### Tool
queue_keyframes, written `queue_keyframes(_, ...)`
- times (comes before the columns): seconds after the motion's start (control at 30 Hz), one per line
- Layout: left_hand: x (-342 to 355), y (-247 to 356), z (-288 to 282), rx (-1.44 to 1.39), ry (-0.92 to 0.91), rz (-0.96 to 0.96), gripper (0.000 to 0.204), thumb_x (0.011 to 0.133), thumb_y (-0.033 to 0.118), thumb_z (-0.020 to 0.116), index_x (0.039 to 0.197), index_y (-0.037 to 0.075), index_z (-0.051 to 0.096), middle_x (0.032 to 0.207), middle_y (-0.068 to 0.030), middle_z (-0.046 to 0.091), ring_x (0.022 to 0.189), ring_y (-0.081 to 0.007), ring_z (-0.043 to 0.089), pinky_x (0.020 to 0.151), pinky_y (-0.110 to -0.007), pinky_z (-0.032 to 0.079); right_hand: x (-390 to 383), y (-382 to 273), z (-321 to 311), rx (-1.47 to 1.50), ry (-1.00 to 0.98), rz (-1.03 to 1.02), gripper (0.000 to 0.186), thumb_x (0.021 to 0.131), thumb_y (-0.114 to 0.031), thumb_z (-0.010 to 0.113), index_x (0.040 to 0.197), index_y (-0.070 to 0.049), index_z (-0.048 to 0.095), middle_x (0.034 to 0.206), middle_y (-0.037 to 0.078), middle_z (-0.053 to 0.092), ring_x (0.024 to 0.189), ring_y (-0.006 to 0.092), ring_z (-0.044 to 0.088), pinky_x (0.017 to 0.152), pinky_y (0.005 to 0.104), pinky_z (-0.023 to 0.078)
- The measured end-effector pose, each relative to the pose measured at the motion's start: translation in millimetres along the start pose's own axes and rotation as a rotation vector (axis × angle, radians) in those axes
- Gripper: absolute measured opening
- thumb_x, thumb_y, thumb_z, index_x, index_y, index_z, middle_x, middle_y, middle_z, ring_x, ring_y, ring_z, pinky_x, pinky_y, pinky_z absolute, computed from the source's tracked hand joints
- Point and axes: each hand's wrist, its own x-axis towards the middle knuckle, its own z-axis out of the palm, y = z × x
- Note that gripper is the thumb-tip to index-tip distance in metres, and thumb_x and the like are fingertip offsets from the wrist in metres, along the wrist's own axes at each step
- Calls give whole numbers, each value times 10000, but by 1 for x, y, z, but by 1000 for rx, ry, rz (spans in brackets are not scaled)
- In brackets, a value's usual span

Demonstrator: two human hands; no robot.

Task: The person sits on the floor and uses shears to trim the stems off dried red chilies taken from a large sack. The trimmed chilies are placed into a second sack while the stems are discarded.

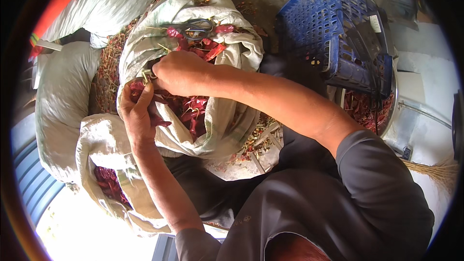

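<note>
My left hand (138, 108) is closed around a small bunch of dried red chilies (137, 86), thumb over them, pale stems pointing up. Close against it, my right hand (180, 71) is curled shut beside the stems (146, 74); its fingertips are hidden, so what they pinch cannot be made out. Both hands are over the mouth of a large white woven sack (222, 140) with its rim rolled down. Inside lie more dried red chilies (193, 108). A pair of scissors with dark loop handles (197, 28) rests on the chilies at the sack's far side.
A blue plastic crate (309, 14) stands at the far right, above a container of red chilies (362, 108). Filled sacks (65, 111) line the left. A smaller open sack (104, 137) holds chilies. Stems and scraps (113, 58) litter the floor; a straw broom (435, 170) lies right.
</note>
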Motion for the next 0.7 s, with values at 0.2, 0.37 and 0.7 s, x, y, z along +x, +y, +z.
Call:
queue_keyframes(0.2, -3, 10, 5, -56, 96, -5, 145, 839, 45, 706, 961, 17, 633, 744, 0, 616, 596, -70, 533, 536, -225, 422, 12, 6, -14, 361, -99, 91, 350, 811, -267, 682, 1030, 4, 650, 745, 105, 642, 668, 186, 614, 604, 350, 483)
queue_keyframes(0.37, -1, 12, 1, -38, 68, -25, 182, 822, 49, 717, 965, -12, 622, 759, -40, 643, 623, -94, 577, 559, -236, 451, 11, 4, -20, 482, -4, 63, 408, 871, -376, 720, 1013, -3, 638, 735, 38, 602, 623, 113, 551, 523, 293, 438)
queue_keyframes(0.7, -9, 20, 12, 146, -46, -96, 328, 803, 59, 692, 1108, -39, 618, 862, -73, 672, 677, -132, 645, 495, -256, 526, 11, -2, -31, -2, -8, -174, 537, 818, -522, 716, 685, -7, 637, 529, 162, 571, 498, 313, 601, 544, 424, 481)
